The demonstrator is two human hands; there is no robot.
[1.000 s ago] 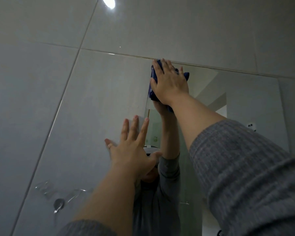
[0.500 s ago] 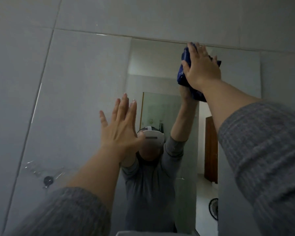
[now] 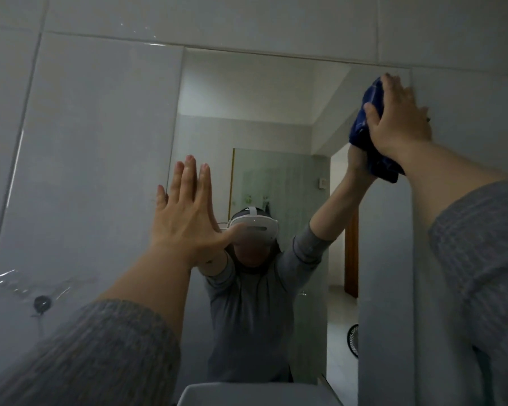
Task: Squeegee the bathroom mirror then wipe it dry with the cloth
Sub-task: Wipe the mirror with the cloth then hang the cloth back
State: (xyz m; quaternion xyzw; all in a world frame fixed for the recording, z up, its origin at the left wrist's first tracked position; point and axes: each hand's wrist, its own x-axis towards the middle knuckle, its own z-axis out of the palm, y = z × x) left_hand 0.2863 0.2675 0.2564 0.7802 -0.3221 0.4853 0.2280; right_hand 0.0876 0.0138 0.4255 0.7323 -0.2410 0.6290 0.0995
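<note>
We are working on the drying half of the job, judging by what is in our hands. Our right hand [image 3: 399, 118] is pressing a bunched blue cloth [image 3: 367, 124] flat against the mirror [image 3: 247, 92], fingers laid over it and thumb tucked round its lower edge, right up at the top right corner of the glass. The cloth is touching the mirror just below its upper edge and just inside its right edge, with a fold hanging down under our wrist.

Our left hand [image 3: 188, 215] is holding nothing; it is spreading open, fingers straight and close together, thumb out to the side, near the left edge of the mirror. We cannot tell whether the palm is resting on the glass or on the tiled wall [image 3: 94, 142] beside it.

No squeegee is showing anywhere, so we are guessing that pass is finished, though nothing here proves it. The glass is looking clear across the upper middle, with no obvious streaks or drops, but the light is dim and fine wetness would be hard to spot. We are reckoning the top strip is nearly done and the middle and lower parts are waiting for the cloth. Below, the pale rim of a basin [image 3: 247, 391] is peeking in.
</note>
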